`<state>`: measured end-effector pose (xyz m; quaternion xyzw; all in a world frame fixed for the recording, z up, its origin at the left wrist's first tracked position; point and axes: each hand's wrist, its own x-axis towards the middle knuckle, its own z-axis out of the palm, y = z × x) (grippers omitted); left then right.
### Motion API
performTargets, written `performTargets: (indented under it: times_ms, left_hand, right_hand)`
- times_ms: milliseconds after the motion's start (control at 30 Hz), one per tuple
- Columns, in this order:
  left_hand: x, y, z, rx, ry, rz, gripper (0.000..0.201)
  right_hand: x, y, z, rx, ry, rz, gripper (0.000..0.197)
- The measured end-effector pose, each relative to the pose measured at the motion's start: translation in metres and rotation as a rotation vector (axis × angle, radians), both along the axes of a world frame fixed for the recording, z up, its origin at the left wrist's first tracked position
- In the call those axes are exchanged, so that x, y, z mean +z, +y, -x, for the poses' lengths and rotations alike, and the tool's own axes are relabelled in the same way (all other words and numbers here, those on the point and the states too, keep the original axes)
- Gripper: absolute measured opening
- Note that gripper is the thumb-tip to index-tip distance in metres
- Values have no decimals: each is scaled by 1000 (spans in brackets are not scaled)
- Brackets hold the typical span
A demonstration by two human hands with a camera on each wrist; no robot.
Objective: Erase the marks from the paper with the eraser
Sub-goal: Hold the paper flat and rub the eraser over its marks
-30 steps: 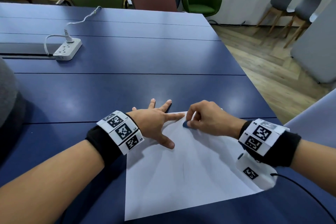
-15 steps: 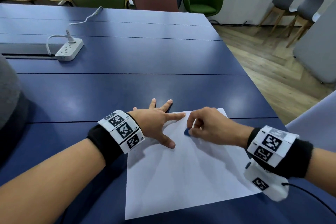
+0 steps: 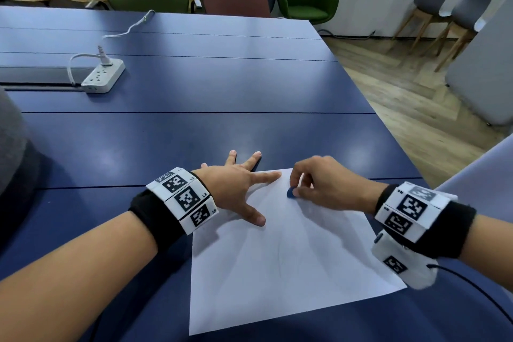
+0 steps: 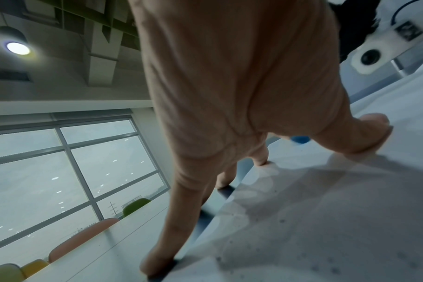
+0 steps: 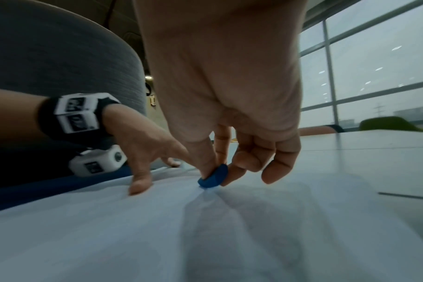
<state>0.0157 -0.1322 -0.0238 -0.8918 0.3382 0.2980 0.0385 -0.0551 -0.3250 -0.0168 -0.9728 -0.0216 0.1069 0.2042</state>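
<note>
Clearly the right hand (image 3: 330,189) pinches the blue eraser (image 5: 214,176) tilted on the paper (image 3: 277,272); left hand (image 3: 236,189) — fingers splayed — pins only the frame's centre, so hard strokes may crease it.

Left hand (image 3: 236,189) flat with fingers splayed, right hand (image 3: 327,186) fingers curled, pinching

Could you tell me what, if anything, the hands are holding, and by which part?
The right hand pinches the blue eraser by its upper part, lower edge on the paper. The left hand holds nothing; it presses the paper flat.
</note>
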Motion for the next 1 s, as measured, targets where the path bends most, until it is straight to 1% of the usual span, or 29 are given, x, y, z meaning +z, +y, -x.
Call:
performTargets:
  times_ms: [67,167,233,300,367,400,500,533,567,667,700,767,833,867,1000]
  left_hand:
    - [0,0,0,1,-1,0,101]
    - [-1,0,0,4,4,4,102]
    - [-3,1,-1,2,1,9,102]
    - [-3,1,-1,0,-3,14,102]
    - [-4,1,-1,-2,-10,14,102]
    - [-4,1,-1,-4,-13,12,102]
    - [-4,2,-2,-4,-13,10,101]
    - [-5,2,-2,-5,-13,10,101]
    - [-5,2,-2,-6,-15,10,101]
    - [-4,1,-1,-10,-23,5,101]
    - [-4,1,-1,-12,-27,4,101]
    - [-5,1,-2,-18,-31,-4,101]
    - [-5,1,-3,-22,-32,-11,101]
    - [-5,1,-3,-23,-33,-13,101]
    - [-6,1,-3,-31,-37,-12,101]
  right_hand:
    - [-2,-1,0,-20,-11,-24,6]
    - [-6,15,17,107,77,-67,6]
    - [-5,17,17,165,105,-40,5]
    - [-1,12,7,119,56,-4,4]
    - [-1,10,5,64,24,-41,4]
    - [-2,13,9,68,33,-64,4]
    - [-4,29,33,218,123,-75,5]
    - [-2,31,35,268,131,-55,6]
    - [0,31,32,278,114,-28,7]
    - [3,22,17,167,28,-7,5]
    - [2,21,18,151,29,-23,4]
    - [1,27,30,213,89,-65,6]
    - [2,35,40,313,155,-59,8]
    - [3,36,38,328,156,-48,8]
    - [3,27,23,201,66,-53,5]
